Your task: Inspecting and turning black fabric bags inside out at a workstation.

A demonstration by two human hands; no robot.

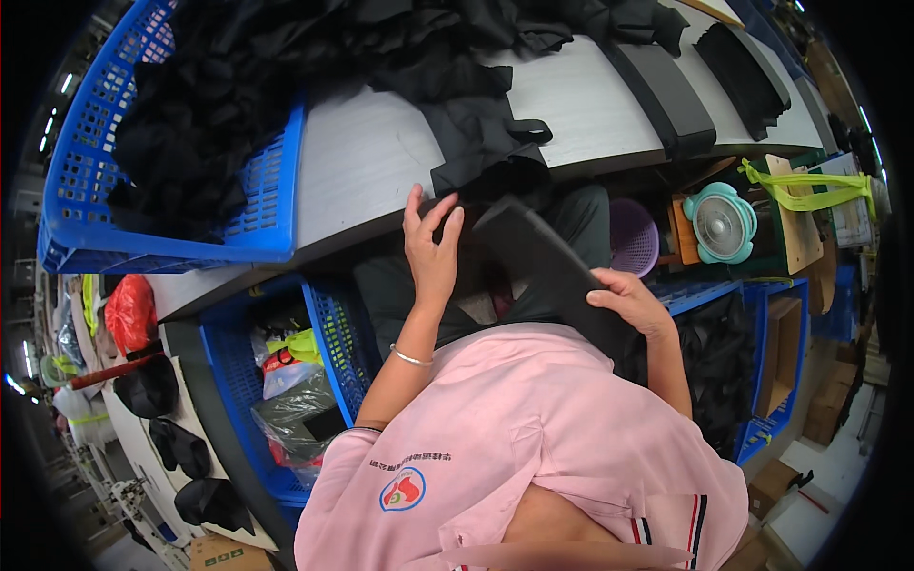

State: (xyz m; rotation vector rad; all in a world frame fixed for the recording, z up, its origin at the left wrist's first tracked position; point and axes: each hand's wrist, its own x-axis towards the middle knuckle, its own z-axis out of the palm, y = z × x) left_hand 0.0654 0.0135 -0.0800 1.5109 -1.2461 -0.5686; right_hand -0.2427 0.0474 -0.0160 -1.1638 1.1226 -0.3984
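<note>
The step in hand looks like handling one flat black panel (543,243) over the lap, below the desk (352,162) and just off its front edge. To do it well, the panel seems best gripped near its end, as now, with the thumb flat so that the sheet does not crease. Its far end is unsupported and tilts up toward the desk's front edge, so a second grip there would probably steady it. The cloth (471,128) that spills over that edge is best kept clear, since black on black could easily be caught up together.

The right hand (630,303) pinches the panel between thumb and fingers at its right border, the gap closed to the panel's thickness. The left hand (433,249) is raised beside the desk's front edge, its fingers loosely spread and bent, thumb apart. A dark edge shows behind their tips; whether they touch it cannot be told. More cloth heaps in the blue crate (171,249) at the desk's left end, and a stack (666,95) lies toward its right end.
</note>
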